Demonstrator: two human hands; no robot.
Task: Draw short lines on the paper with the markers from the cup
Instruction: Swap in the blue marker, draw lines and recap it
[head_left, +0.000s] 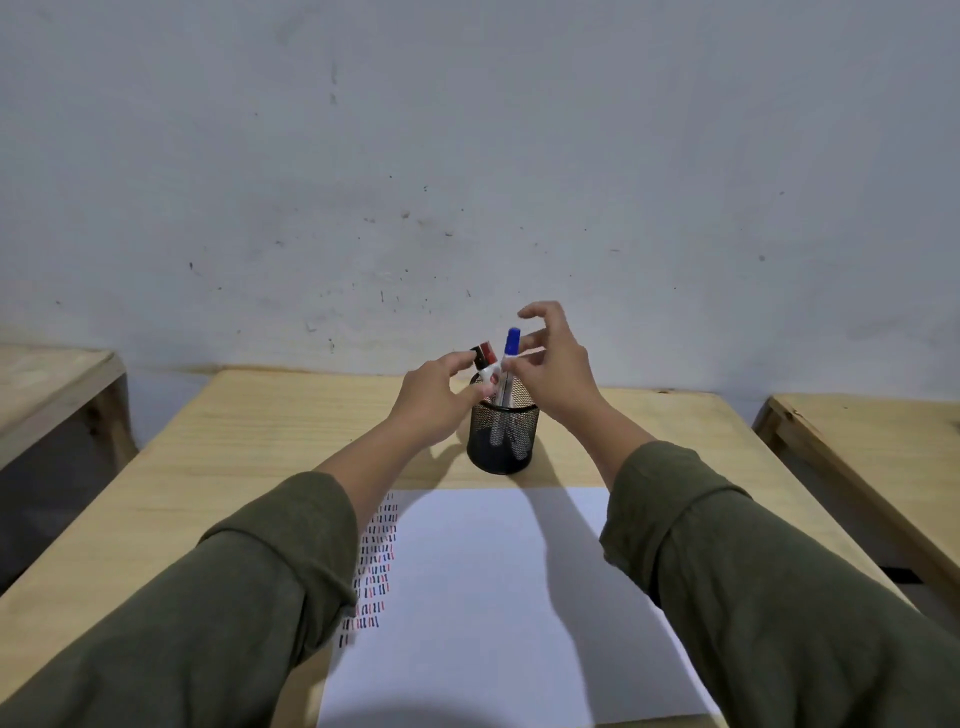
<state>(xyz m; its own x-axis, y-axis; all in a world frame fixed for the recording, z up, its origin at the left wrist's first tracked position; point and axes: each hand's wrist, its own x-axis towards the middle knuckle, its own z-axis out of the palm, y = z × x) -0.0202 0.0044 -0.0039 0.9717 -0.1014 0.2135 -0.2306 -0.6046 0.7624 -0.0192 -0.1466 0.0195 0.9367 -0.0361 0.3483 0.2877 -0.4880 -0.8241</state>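
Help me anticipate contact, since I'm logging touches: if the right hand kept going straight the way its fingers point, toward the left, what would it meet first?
Most likely the blue-capped marker standing in the mesh cup; the right hand already has fingertips at its barrel, though actual contact is unclear.

Black mesh cup (502, 435) upright on counter, just beyond far edge of paper. Markers stand inside, white barrels visible through mesh. Blue-capped marker (509, 358) near upright, cap on, sticking above rim. Red-capped marker (485, 359) leaning left, cap on. White paper (498, 597) flat, near side of counter; rows of short red, blue, black lines (375, 566) along left edge.
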